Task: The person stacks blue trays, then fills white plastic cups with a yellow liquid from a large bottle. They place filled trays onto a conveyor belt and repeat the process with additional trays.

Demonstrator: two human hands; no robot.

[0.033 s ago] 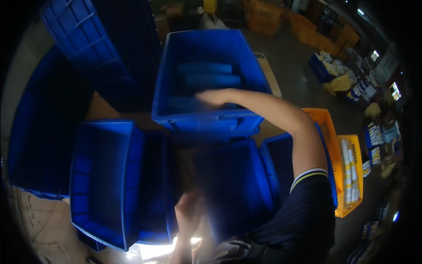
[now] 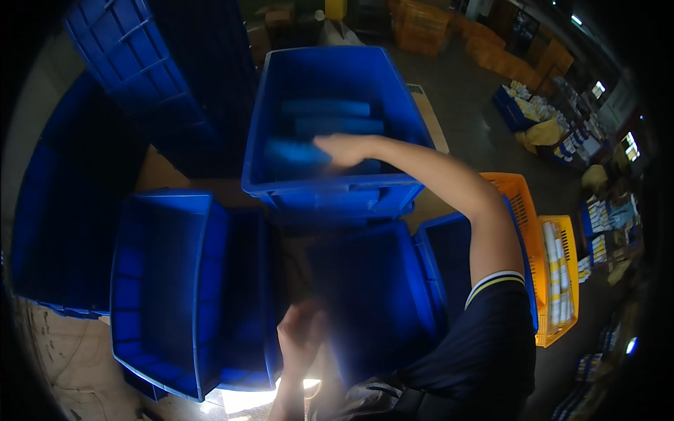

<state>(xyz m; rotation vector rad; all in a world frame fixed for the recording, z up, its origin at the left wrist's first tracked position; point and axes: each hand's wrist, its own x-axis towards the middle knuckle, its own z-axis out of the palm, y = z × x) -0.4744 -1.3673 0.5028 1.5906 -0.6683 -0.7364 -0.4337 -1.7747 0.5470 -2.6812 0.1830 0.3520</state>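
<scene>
A: What is at the centre of the view?

B: A tall blue bin (image 2: 323,77). Our right hand (image 2: 347,150) reaches over its near rim, palm down, and its fingertips seem to meet a bright blue bundle (image 2: 291,151) by the bin's near left side. Both are blurred, so we cannot tell how far the fingers close or whether they have hold of it.

A: And lower down?

B: Our left hand (image 2: 302,328) is loosely curled beside a dark blue tub (image 2: 415,281). We cannot tell whether it grips anything.

A: What else lies in the bin?

B: At least two more blue bundles (image 2: 340,129), laid crosswise, one beyond the other, farther from us.

A: How do we handle this well?

B: In our judgement, we do best to keep the forearm (image 2: 449,172) off the rim, take the bundle around its middle, and keep it level and clear of its neighbours.
</scene>
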